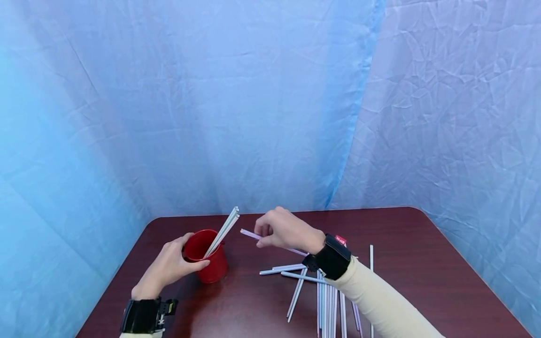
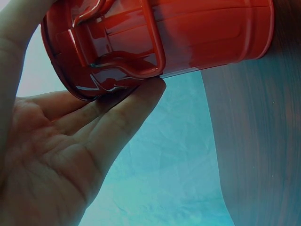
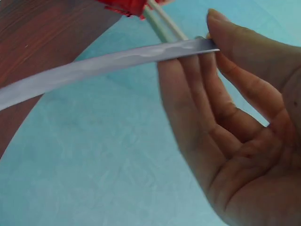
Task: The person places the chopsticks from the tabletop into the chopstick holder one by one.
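My right hand [image 1: 281, 231] pinches a light, probably bendy straw [image 3: 108, 63] near one end above the worktop [image 1: 422, 263], while my left hand [image 1: 169, 267] grips the red cup [image 1: 209, 256].

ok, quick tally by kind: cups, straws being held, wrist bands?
Red cup: 1
Straw held in right hand: 1
Black wrist bands: 2
Total: 4
Loose straws on the table overlap, so they are not counted.

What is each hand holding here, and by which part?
The left hand grips the red cup round its side wall. The right hand pinches one straw near its end, between thumb and fingers.
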